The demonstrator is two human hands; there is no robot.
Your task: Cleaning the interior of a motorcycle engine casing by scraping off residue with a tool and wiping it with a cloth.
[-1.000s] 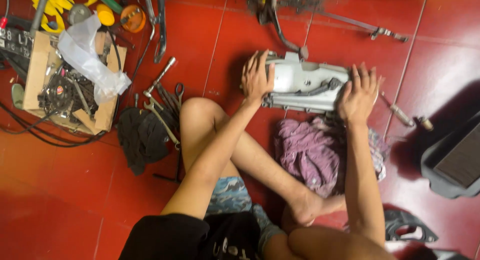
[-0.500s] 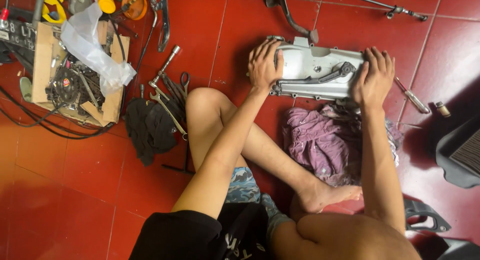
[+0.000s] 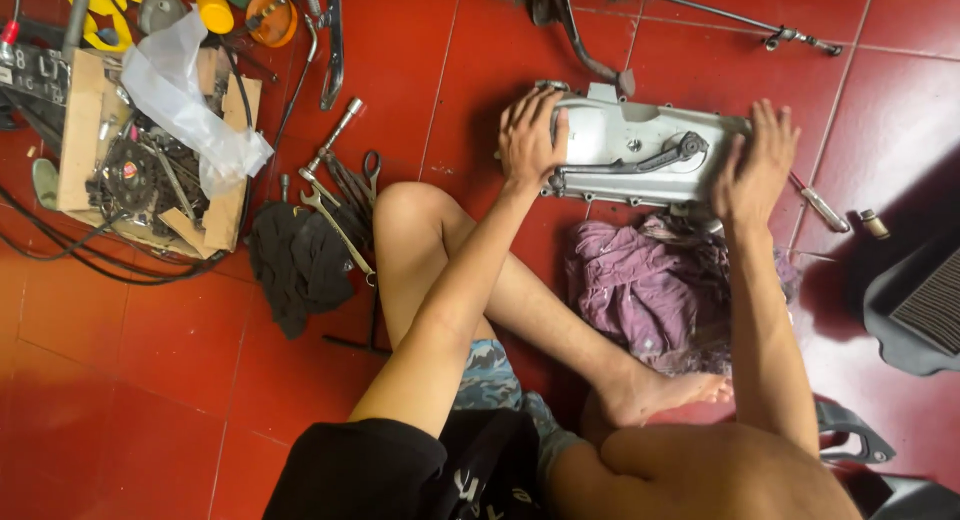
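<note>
A person sits on the red tile floor (image 3: 150, 380). Both hands hold a grey metal engine cover (image 3: 640, 150) that lies on the floor near the top edge, toward the right. The left hand (image 3: 533, 140) wraps around its left end, fingers curled over the rim. The right hand (image 3: 755, 168) presses flat on its right end, fingers spread. A purple cloth (image 3: 650, 290) lies just below the cover. Wrenches (image 3: 335, 195) and a black rag (image 3: 300, 265) lie to the left, beside a cardboard box (image 3: 80, 130) of parts.
</note>
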